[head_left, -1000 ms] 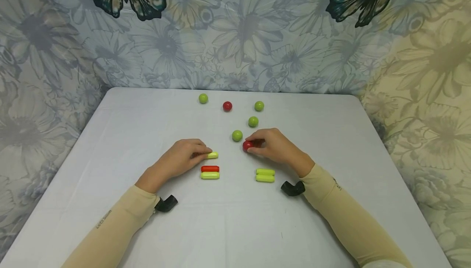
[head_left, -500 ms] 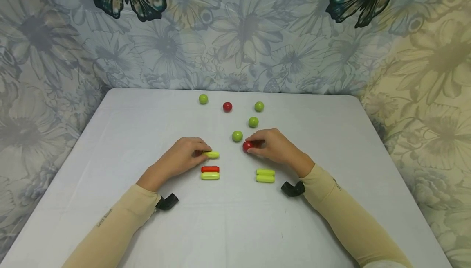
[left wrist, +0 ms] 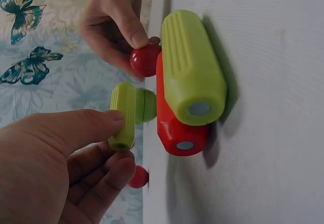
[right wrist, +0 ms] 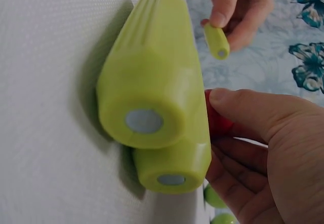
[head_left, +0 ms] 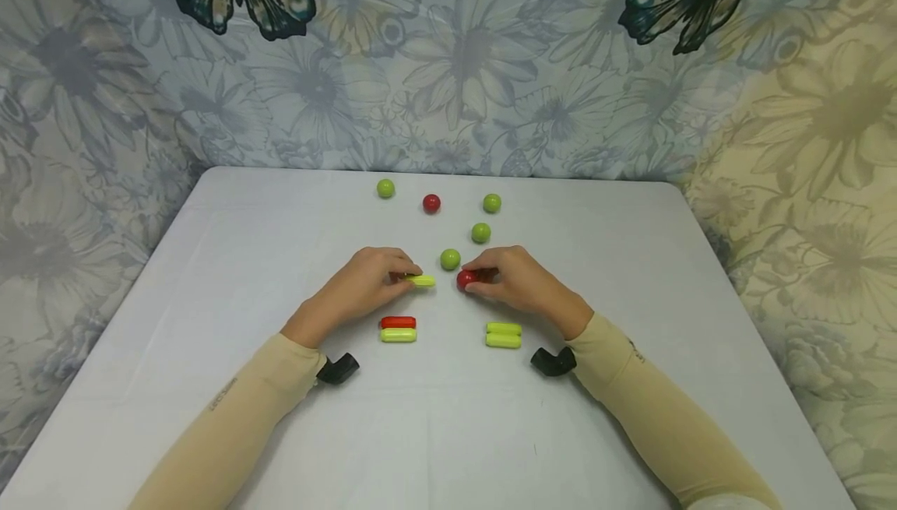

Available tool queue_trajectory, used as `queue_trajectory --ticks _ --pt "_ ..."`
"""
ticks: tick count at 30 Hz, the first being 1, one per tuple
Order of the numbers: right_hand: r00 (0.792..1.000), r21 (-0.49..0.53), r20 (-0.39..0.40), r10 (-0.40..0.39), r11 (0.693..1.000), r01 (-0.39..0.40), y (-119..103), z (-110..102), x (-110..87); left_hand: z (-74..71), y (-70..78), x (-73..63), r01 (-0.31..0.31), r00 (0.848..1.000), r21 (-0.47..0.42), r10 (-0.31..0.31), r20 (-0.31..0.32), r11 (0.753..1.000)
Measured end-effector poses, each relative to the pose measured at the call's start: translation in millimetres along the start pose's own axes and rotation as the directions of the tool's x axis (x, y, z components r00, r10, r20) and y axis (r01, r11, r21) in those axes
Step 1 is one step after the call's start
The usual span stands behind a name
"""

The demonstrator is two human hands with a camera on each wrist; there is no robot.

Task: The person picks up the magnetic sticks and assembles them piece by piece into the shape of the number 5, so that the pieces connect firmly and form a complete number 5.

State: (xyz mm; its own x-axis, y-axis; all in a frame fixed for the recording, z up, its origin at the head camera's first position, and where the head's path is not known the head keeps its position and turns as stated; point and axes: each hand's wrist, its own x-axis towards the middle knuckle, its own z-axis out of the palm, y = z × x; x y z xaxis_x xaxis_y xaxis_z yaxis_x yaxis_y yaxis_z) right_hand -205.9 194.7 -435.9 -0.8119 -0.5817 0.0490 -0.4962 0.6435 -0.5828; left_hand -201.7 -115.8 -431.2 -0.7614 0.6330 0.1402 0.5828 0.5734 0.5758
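Observation:
Between thumb and fingers of my left hand is a yellow-green magnetic rod, lifted above the table in the left wrist view. My right hand pinches a red ball. A small gap separates the rod's tip from this ball. Just beyond the ball sits a green ball. Nearer me, a red rod lies alongside a yellow-green rod. To their right, two more yellow-green rods lie side by side. Pale round ends show on the rods in the right wrist view.
Farther back on the white table are a green ball, another green ball, a red ball and a green ball. A patterned cloth with butterflies hangs behind the table.
My left hand has moved right and slightly away from me with the yellow-green rod, closing on the red ball. The right hand has shifted barely leftward, still pinching the ball.

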Motion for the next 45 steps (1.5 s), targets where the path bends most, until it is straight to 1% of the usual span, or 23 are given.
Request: queue_trajectory --ticks 7,13,17,20,25,30,38,45 --pt "1.0 -0.007 -0.014 -0.016 1.0 0.016 -2 2 2.5 2.2 3.6 10.2 -0.022 1.0 0.023 0.021 0.013 0.999" --pt "1.0 -0.007 -0.006 -0.03 1.0 0.03 -3 6 6.1 6.4 2.6 15.7 -0.006 0.999 0.059 0.004 0.037 0.998" --pt "0.999 -0.007 -0.013 -0.046 0.999 0.046 -3 7 7.1 10.1 1.8 18.9 0.007 0.999 0.07 -0.01 0.039 0.997" --pt "0.998 -0.01 -0.02 -0.059 0.998 0.059 -2 6 7.0 13.6 3.7 22.0 0.014 0.999 0.069 -0.017 0.039 0.998" --pt "0.997 -0.009 -0.034 -0.064 0.998 0.064 -1 5 6.0 20.4 8.6 27.1 0.03 0.998 0.079 -0.035 0.061 0.996" --pt "0.997 -0.006 -0.037 -0.065 0.998 0.065 0 5 5.6 22.9 10.5 28.4 0.046 0.998 0.088 -0.05 0.049 0.995" --pt "0.998 -0.013 -0.018 -0.056 0.998 0.055 -1 5 5.5 23.4 9.8 28.4 0.023 0.999 0.107 -0.028 0.044 0.994" --pt "0.996 -0.014 -0.028 -0.081 0.997 0.081 -2 6 5.3 23.4 9.8 27.1 0.01 0.999 0.108 -0.015 0.039 0.994"
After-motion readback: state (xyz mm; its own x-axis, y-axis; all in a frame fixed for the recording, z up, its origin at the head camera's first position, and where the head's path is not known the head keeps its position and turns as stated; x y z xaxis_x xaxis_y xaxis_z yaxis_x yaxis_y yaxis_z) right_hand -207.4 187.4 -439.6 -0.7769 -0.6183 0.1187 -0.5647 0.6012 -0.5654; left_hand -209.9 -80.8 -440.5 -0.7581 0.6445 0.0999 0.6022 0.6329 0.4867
